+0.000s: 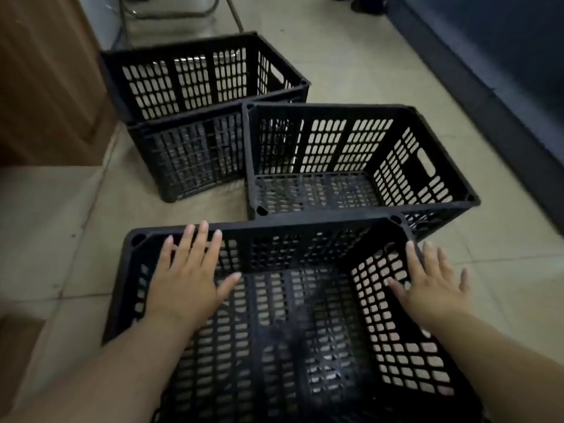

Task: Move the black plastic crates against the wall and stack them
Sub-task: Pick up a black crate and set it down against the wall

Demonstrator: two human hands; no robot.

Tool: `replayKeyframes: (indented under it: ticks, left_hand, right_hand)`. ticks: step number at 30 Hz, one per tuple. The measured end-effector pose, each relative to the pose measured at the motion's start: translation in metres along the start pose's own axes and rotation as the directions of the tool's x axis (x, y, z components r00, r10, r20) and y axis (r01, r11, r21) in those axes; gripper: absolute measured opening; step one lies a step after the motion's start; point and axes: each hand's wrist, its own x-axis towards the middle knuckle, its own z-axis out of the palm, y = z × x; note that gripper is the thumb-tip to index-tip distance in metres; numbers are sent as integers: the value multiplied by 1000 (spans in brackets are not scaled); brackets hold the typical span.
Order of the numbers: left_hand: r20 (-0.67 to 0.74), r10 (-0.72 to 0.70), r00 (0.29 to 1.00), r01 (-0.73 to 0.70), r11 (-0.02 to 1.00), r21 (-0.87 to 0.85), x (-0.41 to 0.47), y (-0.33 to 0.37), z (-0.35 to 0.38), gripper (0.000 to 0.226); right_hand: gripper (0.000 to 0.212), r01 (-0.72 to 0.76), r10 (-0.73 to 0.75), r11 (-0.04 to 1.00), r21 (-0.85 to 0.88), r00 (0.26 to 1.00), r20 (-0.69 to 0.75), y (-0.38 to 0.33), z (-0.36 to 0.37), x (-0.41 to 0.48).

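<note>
Near crate: I saw the nearest black plastic crate [274, 325] on the tiled floor [351, 56] right below me, its open top facing up and nothing visible in it. Its far rim sat just beside the near edge of the middle crate; I could not tell whether they touched.

Left hand: my left hand [186, 276] was spread wide, fingers splayed, palm down over the far left part of the near crate. The fingertips reached the far rim. I could not tell whether the palm pressed on anything, and it gripped nothing.

Right hand: my right hand [430, 285] was also spread wide and flat, lying along the top of the crate's right wall, with the thumb inside against the lattice. It was not closed on the rim.

Middle crate: a 2nd crate [351, 160] stood beyond the near one, upright, with a handle slot in its right end wall.

Stack: farther back and to the left, 1 crate [201, 77] sat on top of another [189, 157], making a stack of 2. The stack stood just beside a brown wooden panel [45, 87] on the left, and its right side was close against the middle crate's left corner.

Surroundings: metal chair legs [171, 13] showed behind the stack, and a dark blue surface [488, 56] ran along the right side of the floor.
</note>
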Motion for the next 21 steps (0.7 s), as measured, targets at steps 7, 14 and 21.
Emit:
replayKeyframes:
  ticks: [7, 14, 21]
  left_hand:
    - [-5, -20, 1000, 20, 999, -33, 33, 1, 18, 80]
    - [-69, 77, 995, -72, 995, 69, 36, -19, 19, 79]
    - [68, -63, 996, 56, 994, 99, 45, -21, -2, 83]
  right_hand:
    - [78, -2, 19, 987, 159, 994, -108, 9, 29, 25]
    - [76, -7, 26, 992, 128, 989, -148, 5, 29, 23]
    - [79, 24, -4, 977, 214, 996, -93, -15, 25, 17]
